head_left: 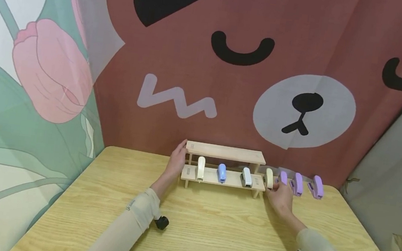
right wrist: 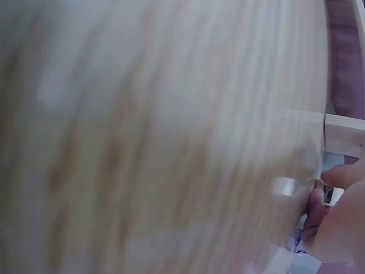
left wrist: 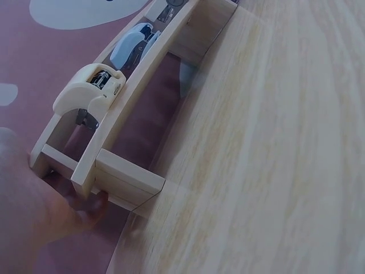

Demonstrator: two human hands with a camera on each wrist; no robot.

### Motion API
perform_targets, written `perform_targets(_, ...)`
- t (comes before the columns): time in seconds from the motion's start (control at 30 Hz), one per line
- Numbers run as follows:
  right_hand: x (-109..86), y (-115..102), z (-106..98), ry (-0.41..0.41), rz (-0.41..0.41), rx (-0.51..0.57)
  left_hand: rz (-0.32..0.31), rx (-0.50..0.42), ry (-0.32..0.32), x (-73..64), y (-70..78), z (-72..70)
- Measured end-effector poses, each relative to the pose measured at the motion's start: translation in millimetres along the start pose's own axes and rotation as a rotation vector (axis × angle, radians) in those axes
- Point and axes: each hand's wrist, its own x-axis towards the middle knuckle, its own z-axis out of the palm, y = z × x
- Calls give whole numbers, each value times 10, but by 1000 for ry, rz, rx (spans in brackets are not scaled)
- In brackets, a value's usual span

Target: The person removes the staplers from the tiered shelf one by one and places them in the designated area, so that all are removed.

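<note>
I have the pale yellow stapler [head_left: 269, 178] just off the right end of the two-tier wooden rack [head_left: 225, 152], pinched low at its front between the thumb and fingers of the right hand [head_left: 280, 199]; whether it touches the rack I cannot tell from here. My left hand [head_left: 176, 161] grasps the rack's opposite end, its fingertips up by the corner of the top tier, and the left wrist view shows a digit curled in by the end of the lower tier. On that lower tier I count three staplers set apart in a row: a cream stapler [head_left: 200, 168] nearest the left hand, a blue stapler [head_left: 222, 173] in the middle and a white stapler [head_left: 246, 177] toward the right. Past the right hand, three purple staplers [head_left: 297, 184] stand along the back of the desk [head_left: 191, 233], the closest partly hidden by the hand. A small black device [head_left: 162, 222] shows at the left sleeve and another at the right. Behind everything hangs a reddish-brown curtain [head_left: 179, 60] printed with a sleepy bear, beside tulip-patterned fabric [head_left: 53, 69].
</note>
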Motion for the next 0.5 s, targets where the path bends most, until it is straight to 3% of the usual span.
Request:
perform_targets(0.23,-96,-43,-108,-61,23,8,16,-8,-6,-4,-8,7)
perform_targets(0.5,-204,-145,-272,-7,61,78,44,-45,-18,-11,-45,16)
